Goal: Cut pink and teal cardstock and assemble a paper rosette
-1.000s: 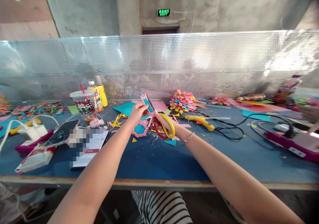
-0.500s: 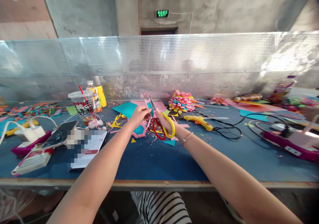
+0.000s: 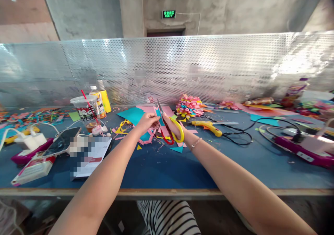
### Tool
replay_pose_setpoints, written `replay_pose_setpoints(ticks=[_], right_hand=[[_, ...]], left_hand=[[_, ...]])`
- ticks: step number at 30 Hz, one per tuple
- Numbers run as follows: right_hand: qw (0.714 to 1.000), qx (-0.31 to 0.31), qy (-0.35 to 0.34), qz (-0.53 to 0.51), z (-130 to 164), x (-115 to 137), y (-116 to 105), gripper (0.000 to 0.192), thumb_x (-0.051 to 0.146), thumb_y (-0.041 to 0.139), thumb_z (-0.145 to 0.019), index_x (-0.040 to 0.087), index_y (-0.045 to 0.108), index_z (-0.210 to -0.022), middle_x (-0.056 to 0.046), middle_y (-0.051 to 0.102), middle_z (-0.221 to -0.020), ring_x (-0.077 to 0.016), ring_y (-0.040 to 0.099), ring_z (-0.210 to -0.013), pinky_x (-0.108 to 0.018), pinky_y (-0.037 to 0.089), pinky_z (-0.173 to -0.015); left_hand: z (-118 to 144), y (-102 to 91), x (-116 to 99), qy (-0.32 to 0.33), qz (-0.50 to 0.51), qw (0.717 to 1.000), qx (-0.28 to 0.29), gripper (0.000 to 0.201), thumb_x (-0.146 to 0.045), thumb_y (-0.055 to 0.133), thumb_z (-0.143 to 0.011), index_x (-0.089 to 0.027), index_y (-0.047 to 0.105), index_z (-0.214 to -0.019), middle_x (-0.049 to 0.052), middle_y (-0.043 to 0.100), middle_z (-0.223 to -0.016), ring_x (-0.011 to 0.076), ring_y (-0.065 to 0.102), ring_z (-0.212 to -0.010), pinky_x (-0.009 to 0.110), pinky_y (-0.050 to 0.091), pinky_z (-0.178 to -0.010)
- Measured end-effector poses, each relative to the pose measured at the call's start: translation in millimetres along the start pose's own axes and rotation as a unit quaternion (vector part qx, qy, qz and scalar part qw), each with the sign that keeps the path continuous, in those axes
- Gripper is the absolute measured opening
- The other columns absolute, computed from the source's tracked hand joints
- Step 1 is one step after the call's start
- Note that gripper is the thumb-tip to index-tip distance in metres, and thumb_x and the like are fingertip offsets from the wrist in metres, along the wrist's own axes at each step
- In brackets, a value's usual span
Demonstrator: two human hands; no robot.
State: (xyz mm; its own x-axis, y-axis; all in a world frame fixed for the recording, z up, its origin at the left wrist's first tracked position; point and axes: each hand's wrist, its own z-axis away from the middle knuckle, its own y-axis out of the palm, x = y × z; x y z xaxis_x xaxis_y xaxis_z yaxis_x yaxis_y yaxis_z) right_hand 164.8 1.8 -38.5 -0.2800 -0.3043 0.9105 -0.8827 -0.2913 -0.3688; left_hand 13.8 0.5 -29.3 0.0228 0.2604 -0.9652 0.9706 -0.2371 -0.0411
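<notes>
Your blue tabletop (image 3: 172,175) carries a white-screened phone (image 3: 96,153) and a plastic cup (image 3: 85,113) at your left, a teal sheet (image 3: 130,115) and a layered paper cluster (image 3: 189,107) mid-table, a yellow glue gun (image 3: 205,124) and, far right, a purple power strip (image 3: 292,148).

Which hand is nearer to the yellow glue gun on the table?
Right. The right hand, holding the scissors, is just left of the glue gun. The left hand is farther left, on the far side of the right hand from it.
</notes>
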Motion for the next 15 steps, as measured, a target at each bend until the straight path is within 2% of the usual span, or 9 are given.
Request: replay_pose_setpoints(ticks=[3, 5, 8, 12, 15], right_hand=[[0.999, -0.019, 0.045, 0.014, 0.2, -2.1, 1.0, 0.058, 0.071, 0.029, -0.076, 0.018, 0.041, -0.058, 0.001, 0.041, -0.041, -0.0096, 0.037, -0.036, -0.024, 0.031, -0.035], [0.999, -0.017, 0.048, 0.007, 0.9, -0.9, 1.1, 0.058, 0.071, 0.028, -0.077, 0.018, 0.040, -0.055, 0.000, 0.041, -0.040, -0.0096, 0.036, -0.035, -0.024, 0.031, -0.035], [0.998, -0.009, 0.046, -0.046, 2.0, 4.5, 0.2, 0.057, 0.071, 0.029, -0.077, 0.019, 0.039, -0.055, 0.001, 0.040, -0.040, -0.0085, 0.035, -0.035, -0.022, 0.030, -0.034], [0.987, 0.006, 0.088, -0.136, 0.7, 9.9, -4.1, 0.056, 0.071, 0.026, -0.078, 0.020, 0.034, -0.056, 0.003, 0.035, -0.040, -0.0075, 0.032, -0.033, -0.021, 0.027, -0.033], [0.977, 0.038, 0.110, -0.176, -2.0, 7.5, -9.6, 0.053, 0.068, 0.030, -0.078, 0.019, 0.037, -0.059, 0.003, 0.037, -0.042, -0.0076, 0.033, -0.035, -0.020, 0.029, -0.034]], left_hand=[[0.0, -0.5, -0.4, 0.004, -0.009, 1.000, -0.004, 0.029, -0.038, 0.064, -0.067, -0.015, 0.050, -0.057, 0.001, 0.055, -0.046, 0.0094, 0.051, -0.041, 0.020, 0.036, -0.044], [0.7, 0.3, -0.7, 0.003, -0.008, 1.000, 0.000, 0.029, -0.038, 0.065, -0.067, -0.015, 0.050, -0.057, 0.001, 0.055, -0.046, 0.0092, 0.051, -0.042, 0.020, 0.036, -0.044], [1.9, 2.1, -1.2, -0.001, 0.000, 1.000, 0.011, 0.029, -0.038, 0.067, -0.065, -0.015, 0.050, -0.058, 0.001, 0.055, -0.047, 0.0099, 0.052, -0.043, 0.021, 0.038, -0.045], [2.7, 3.0, -1.2, -0.005, 0.000, 1.000, 0.012, 0.030, -0.038, 0.068, -0.064, -0.016, 0.049, -0.058, 0.001, 0.055, -0.047, 0.0109, 0.053, -0.044, 0.022, 0.039, -0.046], [2.0, 1.8, -0.4, -0.006, 0.002, 1.000, 0.008, 0.029, -0.037, 0.067, -0.065, -0.016, 0.048, -0.059, 0.000, 0.055, -0.048, 0.0109, 0.053, -0.045, 0.022, 0.040, -0.047]])
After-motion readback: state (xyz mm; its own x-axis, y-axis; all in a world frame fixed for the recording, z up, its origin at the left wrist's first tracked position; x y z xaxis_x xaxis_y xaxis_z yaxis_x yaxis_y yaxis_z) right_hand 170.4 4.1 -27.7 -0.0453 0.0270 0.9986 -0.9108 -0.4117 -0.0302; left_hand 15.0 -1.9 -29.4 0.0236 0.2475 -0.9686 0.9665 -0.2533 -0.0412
